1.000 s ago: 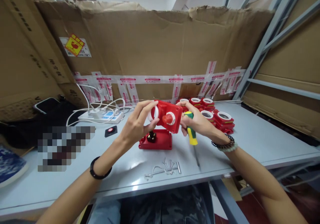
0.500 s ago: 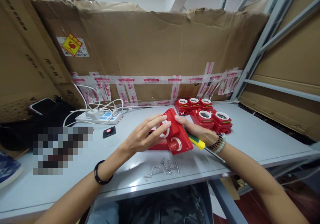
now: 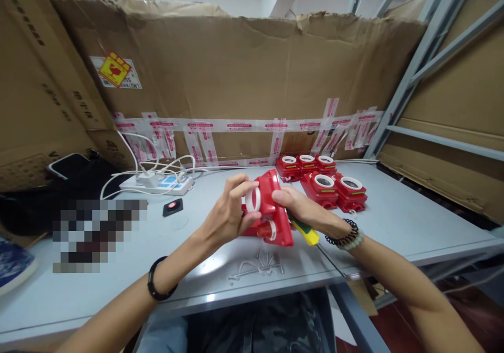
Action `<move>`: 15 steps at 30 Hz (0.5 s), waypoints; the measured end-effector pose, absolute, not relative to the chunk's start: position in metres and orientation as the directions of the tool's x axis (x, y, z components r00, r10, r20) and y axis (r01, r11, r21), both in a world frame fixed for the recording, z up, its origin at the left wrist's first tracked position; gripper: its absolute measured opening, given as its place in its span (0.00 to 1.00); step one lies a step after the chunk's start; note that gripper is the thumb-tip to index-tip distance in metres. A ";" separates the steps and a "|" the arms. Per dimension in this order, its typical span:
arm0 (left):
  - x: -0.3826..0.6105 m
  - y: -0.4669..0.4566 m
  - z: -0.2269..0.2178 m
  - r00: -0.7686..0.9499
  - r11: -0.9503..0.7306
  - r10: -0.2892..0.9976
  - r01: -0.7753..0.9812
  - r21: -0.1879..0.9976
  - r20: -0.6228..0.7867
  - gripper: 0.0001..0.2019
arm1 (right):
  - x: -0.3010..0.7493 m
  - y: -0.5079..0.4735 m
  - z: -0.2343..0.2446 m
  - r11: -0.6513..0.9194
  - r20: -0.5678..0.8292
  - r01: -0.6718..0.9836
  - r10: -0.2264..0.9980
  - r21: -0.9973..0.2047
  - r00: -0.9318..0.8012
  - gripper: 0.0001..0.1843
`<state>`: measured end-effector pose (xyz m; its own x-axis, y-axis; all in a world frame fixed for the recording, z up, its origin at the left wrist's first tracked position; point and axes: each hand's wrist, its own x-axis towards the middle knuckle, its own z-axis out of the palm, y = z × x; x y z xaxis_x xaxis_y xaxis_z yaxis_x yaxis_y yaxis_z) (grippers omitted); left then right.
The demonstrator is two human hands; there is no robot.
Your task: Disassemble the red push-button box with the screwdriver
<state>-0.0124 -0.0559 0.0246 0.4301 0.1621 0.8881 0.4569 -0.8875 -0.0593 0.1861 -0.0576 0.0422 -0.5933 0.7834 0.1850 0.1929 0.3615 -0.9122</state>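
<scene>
My left hand (image 3: 225, 214) has its thumb and fingers closed around a white ring (image 3: 255, 199) on the face of a red housing cover (image 3: 269, 187). Below the ring, a small red knob-like part with a white collar (image 3: 268, 230) sticks out of the same cover. My right hand (image 3: 305, 208) grips the cover's right edge, thumb on its front. That hand also keeps a screwdriver (image 3: 311, 236) with a green and yellow handle against its palm, shaft toward the table's front edge. Behind the raised cover, another red part (image 3: 249, 230) is mostly hidden.
Several loose screws (image 3: 270, 262) lie near the front edge of the table (image 3: 409, 211). Several red housings with white rings (image 3: 325, 187) stand at the back right. A power strip with cables (image 3: 177, 185) and a small black square piece (image 3: 172, 207) are at left.
The cover has turned, and its ring now faces more to the left. My left fingers have shifted from lying across the front to pinching the ring. The screwdriver's shaft points lower.
</scene>
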 end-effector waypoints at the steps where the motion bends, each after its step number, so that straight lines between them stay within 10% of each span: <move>1: -0.010 -0.056 0.023 0.387 -0.893 0.173 0.449 -0.021 0.906 0.17 | 0.186 -0.059 0.045 0.365 0.198 0.186 0.790 -0.912 -0.580 0.25; 6: -0.005 -0.058 0.018 0.194 -0.922 0.215 0.363 0.134 0.957 0.12 | 0.178 -0.065 0.055 0.516 0.358 0.210 0.783 -0.830 -0.510 0.27; 15: -0.021 -0.049 0.028 0.442 -0.843 -0.013 0.478 -0.248 0.897 0.20 | 0.180 -0.061 0.043 0.250 0.204 -0.037 0.685 -0.967 -0.700 0.22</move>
